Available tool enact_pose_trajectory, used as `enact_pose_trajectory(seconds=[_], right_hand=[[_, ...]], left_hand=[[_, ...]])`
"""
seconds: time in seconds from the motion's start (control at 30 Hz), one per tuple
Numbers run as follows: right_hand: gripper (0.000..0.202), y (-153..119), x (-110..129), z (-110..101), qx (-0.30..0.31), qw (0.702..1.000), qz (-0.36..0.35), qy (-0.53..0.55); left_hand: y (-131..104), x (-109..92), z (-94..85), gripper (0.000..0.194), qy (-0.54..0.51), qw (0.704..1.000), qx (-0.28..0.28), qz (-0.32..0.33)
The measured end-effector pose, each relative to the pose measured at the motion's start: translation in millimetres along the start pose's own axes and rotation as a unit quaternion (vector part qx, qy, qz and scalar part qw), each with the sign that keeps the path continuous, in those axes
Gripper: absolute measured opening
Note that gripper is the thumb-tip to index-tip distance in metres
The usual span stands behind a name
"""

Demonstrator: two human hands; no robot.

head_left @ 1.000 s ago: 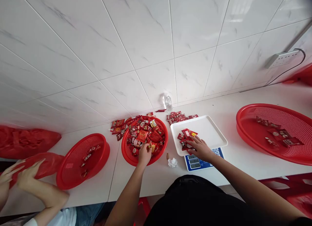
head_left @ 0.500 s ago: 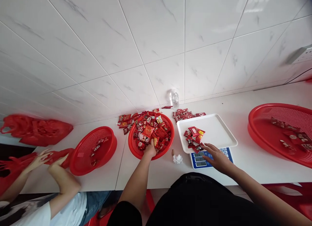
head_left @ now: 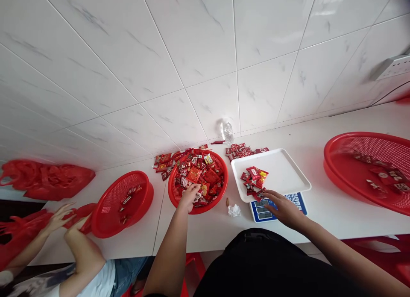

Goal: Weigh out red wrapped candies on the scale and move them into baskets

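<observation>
My left hand point(head_left: 188, 198) is over the near left part of a red basket point(head_left: 171, 195) heaped with red candy packets point(head_left: 194, 174). Its fingers are bent together, and what they hold, if anything, is too small to name. At the near edge of a white tray point(head_left: 288, 173), my right hand point(head_left: 282, 208) hovers with fingers spread, fingertips beside the packets there. Several red packets and one with yellow point(head_left: 262, 176) lie on the tray's left part. The tray sits on a blue and white scale point(head_left: 264, 212), partly behind my right hand.
Another red basket point(head_left: 147, 203) with a few packets stands left, beside a person's arms point(head_left: 81, 250) and red bags point(head_left: 48, 179). A large red basket point(head_left: 333, 173) is at the right. Loose packets point(head_left: 238, 151), a clear bottle point(head_left: 228, 131) and crumpled tissue point(head_left: 234, 210) lie between.
My left hand has shifted left and slightly back from the basket's middle, its fingers drawn together. My right hand stays in nearly the same place by the tray. The view has tilted slightly.
</observation>
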State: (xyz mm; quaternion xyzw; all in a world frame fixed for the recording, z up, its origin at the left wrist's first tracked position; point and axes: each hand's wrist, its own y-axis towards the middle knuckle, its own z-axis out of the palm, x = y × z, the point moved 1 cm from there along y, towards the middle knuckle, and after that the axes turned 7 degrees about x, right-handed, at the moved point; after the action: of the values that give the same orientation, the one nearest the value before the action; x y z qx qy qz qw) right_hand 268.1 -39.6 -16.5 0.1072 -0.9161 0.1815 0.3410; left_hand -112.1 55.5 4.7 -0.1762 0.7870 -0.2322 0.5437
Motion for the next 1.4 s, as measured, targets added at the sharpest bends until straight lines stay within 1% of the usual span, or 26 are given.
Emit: enact_pose_trajectory(seconds=[0.07, 0.13, 0.17, 0.2, 0.27, 0.33, 0.4, 0.47, 0.53, 0.6, 0.7, 0.77, 0.8, 0.87, 0.93, 0.97, 1.0, 1.07, 1.13, 1.23, 1.3, 1.4], right_hand=[[0.045, 3, 4, -2, 0.0, 1.0, -0.006, 0.003], [0.045, 5, 6, -4, -0.001, 1.0, -0.01, 0.004], [0.045, 7, 6, -4, -0.002, 1.0, -0.01, 0.004], [0.045, 7, 6, -5, -0.004, 1.0, -0.009, 0.003], [0.045, 7, 5, -6, -0.007, 1.0, -0.005, 0.002], [0.046, 5, 2, -6, -0.009, 1.0, 0.001, 0.002], [0.046, 2, -2, -7, -0.01, 1.0, 0.013, 0.005], [0.046, -1, -7, -8, -0.011, 1.0, 0.028, 0.008], [0.046, -3, -12, -8, -0.012, 0.999, 0.042, 0.007], [0.046, -3, -17, -8, -0.022, 0.999, 0.044, -0.003], [0.049, 5, -17, -6, -0.053, 0.997, 0.034, -0.038], [0.056, 16, -12, -4, -0.066, 0.995, 0.029, -0.073], [0.06, 24, -8, -3, -0.067, 0.993, 0.029, -0.092], [0.068, 41, 1, -1, -0.067, 0.989, 0.029, -0.128], [0.074, 59, 11, 1, -0.065, 0.986, 0.029, -0.154], [0.076, 69, 15, 2, -0.063, 0.984, 0.03, -0.161], [0.077, 77, 19, 3, -0.06, 0.984, 0.032, -0.166], [0.078, 92, 25, 5, -0.05, 0.984, 0.038, -0.168], [0.079, 102, 27, 7, -0.038, 0.984, 0.048, -0.167], [0.075, 110, 29, 10, -0.031, 0.982, 0.068, -0.174], [0.067, 112, 28, 10, -0.041, 0.979, 0.072, -0.185], [0.05, 113, 27, 8, -0.081, 0.983, 0.029, -0.165]], left_hand=[[-5, -12, 23.5, 0.035, -0.098, 0.992, 0.074, 0.014], [-5, -23, 53.0, 0.039, -0.129, 0.982, 0.13, 0.039], [-5, -28, 69.1, 0.04, -0.124, 0.98, 0.146, 0.053], [-3, -32, 85.6, 0.041, -0.108, 0.98, 0.154, 0.066], [0, -39, 117.7, 0.04, -0.054, 0.983, 0.151, 0.091], [3, -44, 145.0, 0.044, -0.004, 0.982, 0.145, 0.12], [5, -49, 164.1, 0.05, 0.017, 0.978, 0.15, 0.146], [6, -52, 173.9, 0.054, 0.025, 0.975, 0.152, 0.159], [5, -53, 175.5, 0.051, 0.04, 0.976, 0.137, 0.164], [4, -52, 171.5, 0.043, 0.057, 0.977, 0.116, 0.172], [3, -45, 158.3, 0.032, 0.08, 0.973, 0.067, 0.206], [1, -37, 144.3, 0.027, 0.109, 0.964, 0.011, 0.242], [0, -31, 135.7, 0.026, 0.132, 0.955, -0.024, 0.265], [-2, -17, 116.6, 0.026, 0.195, 0.924, -0.091, 0.315], [-6, -1, 97.4, 0.028, 0.272, 0.887, -0.135, 0.349], [-7, 8, 88.9, 0.03, 0.309, 0.872, -0.146, 0.351], [-8, 16, 81.6, 0.032, 0.341, 0.862, -0.151, 0.343], [-11, 28, 71.8, 0.036, 0.388, 0.854, -0.157, 0.309], [-14, 33, 68.9, 0.038, 0.419, 0.851, -0.156, 0.276], [-18, 29, 72.8, 0.037, 0.437, 0.856, -0.14, 0.24], [-20, 24, 76.3, 0.034, 0.435, 0.863, -0.126, 0.224], [-22, 20, 78.6, 0.032, 0.427, 0.87, -0.117, 0.217]])
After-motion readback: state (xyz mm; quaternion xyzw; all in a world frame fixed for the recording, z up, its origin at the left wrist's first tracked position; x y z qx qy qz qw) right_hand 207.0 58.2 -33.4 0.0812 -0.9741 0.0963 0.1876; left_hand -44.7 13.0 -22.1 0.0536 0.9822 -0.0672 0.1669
